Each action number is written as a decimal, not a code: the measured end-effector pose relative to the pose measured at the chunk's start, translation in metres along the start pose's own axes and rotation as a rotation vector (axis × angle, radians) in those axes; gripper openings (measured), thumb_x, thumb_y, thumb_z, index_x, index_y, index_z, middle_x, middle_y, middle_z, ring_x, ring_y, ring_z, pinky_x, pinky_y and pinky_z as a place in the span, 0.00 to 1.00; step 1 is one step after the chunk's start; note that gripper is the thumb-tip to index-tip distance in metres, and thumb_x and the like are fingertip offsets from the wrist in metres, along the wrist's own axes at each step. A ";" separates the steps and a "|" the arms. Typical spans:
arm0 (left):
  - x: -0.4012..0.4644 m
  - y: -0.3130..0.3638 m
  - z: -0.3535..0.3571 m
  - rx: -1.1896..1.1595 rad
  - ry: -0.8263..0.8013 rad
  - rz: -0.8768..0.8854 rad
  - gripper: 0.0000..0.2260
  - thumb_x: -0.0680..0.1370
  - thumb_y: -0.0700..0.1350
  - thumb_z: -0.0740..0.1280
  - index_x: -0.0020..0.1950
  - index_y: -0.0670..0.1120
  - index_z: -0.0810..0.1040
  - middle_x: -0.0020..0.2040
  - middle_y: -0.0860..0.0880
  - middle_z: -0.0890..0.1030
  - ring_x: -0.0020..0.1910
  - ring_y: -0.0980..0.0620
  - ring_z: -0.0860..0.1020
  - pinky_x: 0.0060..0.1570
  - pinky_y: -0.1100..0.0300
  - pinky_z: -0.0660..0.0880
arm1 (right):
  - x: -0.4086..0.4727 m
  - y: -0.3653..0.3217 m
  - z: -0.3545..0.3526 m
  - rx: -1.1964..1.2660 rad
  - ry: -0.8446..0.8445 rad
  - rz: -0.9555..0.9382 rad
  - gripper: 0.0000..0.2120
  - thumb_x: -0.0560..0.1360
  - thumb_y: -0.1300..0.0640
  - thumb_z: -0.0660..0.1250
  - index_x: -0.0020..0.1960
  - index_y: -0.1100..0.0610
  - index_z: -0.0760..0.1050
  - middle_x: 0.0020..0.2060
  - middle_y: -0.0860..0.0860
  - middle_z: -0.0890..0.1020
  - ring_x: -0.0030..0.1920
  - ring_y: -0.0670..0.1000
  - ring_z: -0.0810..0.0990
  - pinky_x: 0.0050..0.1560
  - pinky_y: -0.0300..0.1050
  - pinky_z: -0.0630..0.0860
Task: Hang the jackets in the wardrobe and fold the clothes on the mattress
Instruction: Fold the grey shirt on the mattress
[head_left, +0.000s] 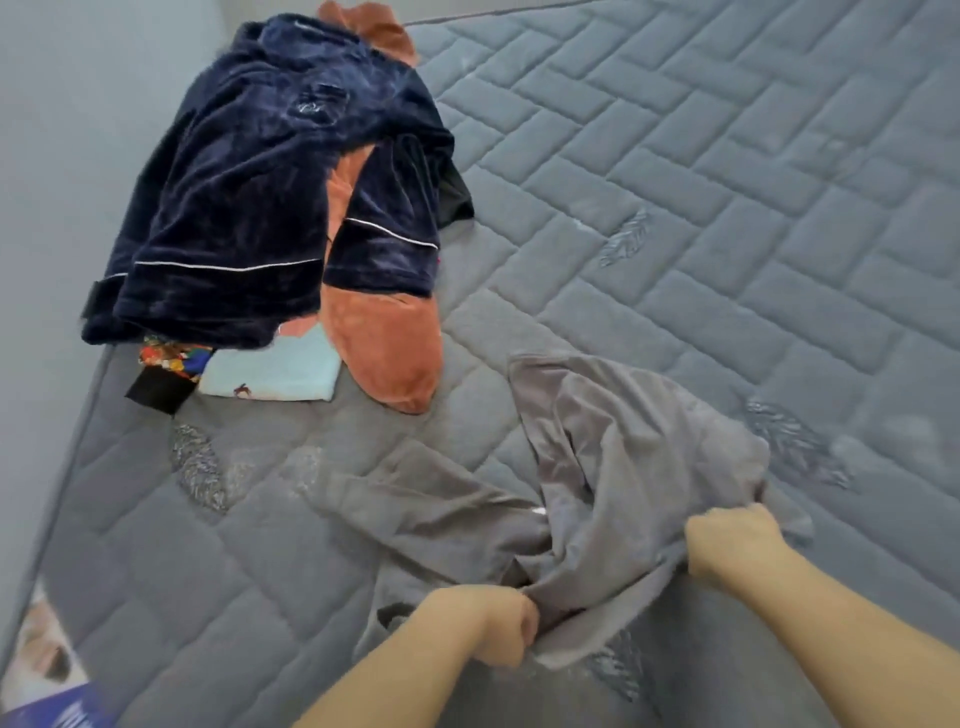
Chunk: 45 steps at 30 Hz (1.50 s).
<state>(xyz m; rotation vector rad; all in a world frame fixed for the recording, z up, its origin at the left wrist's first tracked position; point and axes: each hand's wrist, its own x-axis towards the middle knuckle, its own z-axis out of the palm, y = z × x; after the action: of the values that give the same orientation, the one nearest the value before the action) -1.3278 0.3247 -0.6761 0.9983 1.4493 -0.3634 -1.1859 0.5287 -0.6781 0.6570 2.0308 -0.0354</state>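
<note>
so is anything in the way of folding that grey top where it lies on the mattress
Nothing visible. Both the left hand and right hand already grip the grey top, and the mattress around it is bare. The pile of clothes lies apart, toward the far left corner.

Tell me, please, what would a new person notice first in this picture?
First, the pile of clothes at the upper left of the mattress: a dark blue velvet garment lies on top of an orange one. Then, at the bottom, both hands grip a crumpled grey garment, the left hand at its near edge and the right hand further right.
</note>
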 end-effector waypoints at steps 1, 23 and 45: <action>0.003 0.016 0.003 -0.003 -0.070 -0.012 0.14 0.77 0.39 0.65 0.62 0.45 0.77 0.63 0.42 0.77 0.50 0.45 0.75 0.48 0.58 0.70 | -0.005 0.016 0.017 0.066 -0.130 -0.016 0.16 0.75 0.48 0.63 0.60 0.51 0.78 0.60 0.48 0.81 0.61 0.50 0.79 0.59 0.43 0.71; 0.087 0.035 -0.113 -1.037 1.150 -0.258 0.03 0.76 0.39 0.60 0.48 0.41 0.73 0.41 0.44 0.76 0.42 0.44 0.74 0.41 0.54 0.69 | 0.035 0.088 -0.007 1.245 0.204 -0.129 0.12 0.73 0.51 0.72 0.41 0.58 0.74 0.36 0.51 0.80 0.37 0.52 0.79 0.33 0.43 0.71; 0.121 0.134 -0.022 -0.183 0.789 0.252 0.11 0.81 0.52 0.62 0.48 0.45 0.75 0.51 0.48 0.72 0.52 0.45 0.72 0.52 0.50 0.71 | 0.049 0.140 -0.039 1.363 -0.095 0.001 0.11 0.73 0.60 0.63 0.32 0.57 0.67 0.23 0.50 0.73 0.28 0.50 0.67 0.30 0.42 0.62</action>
<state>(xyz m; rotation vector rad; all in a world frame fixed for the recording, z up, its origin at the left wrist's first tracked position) -1.2237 0.4602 -0.7378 1.2201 1.9738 0.3941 -1.1712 0.6807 -0.6634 1.4024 1.6844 -1.4979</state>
